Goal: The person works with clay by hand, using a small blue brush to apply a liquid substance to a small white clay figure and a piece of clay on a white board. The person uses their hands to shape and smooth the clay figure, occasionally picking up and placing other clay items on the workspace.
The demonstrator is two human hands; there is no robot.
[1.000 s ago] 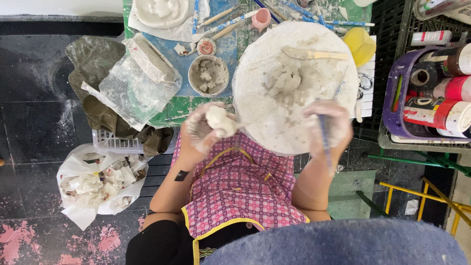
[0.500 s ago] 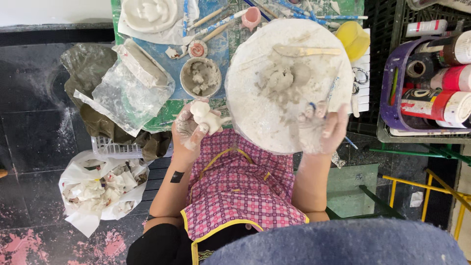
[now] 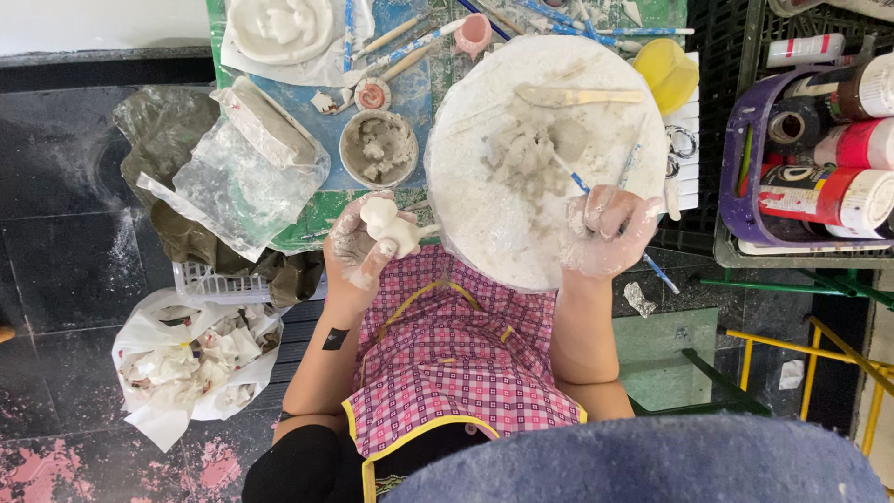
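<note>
Green-topped table first, crowded edge to edge. On it, one round white board, dusted and smeared, with one lump of grey clay near its middle and one flat wooden tool lying beyond the lump. Left of the board, one clear plastic bag with a clay slab, and one small bowl of grey scraps. Right of the board, one purple basket with at least three paint bottles on their sides. Down on the dark floor, one white bag of waste. Two hands, both caked in pale slip. Left hand curled loosely around one small white clay figure, thumb and fingers closed on it, just off the board's left edge, above the pink checked apron. Right hand pinched shut on one thin blue-handled tool, over the board's near right part. Changed within the last second: right hand up from the board's near rim, tool swung from pointing down to pointing inward, tip now at the grey lump. Reads as work with the tool turned toward the lump, figure kept close and apart from it.
</note>
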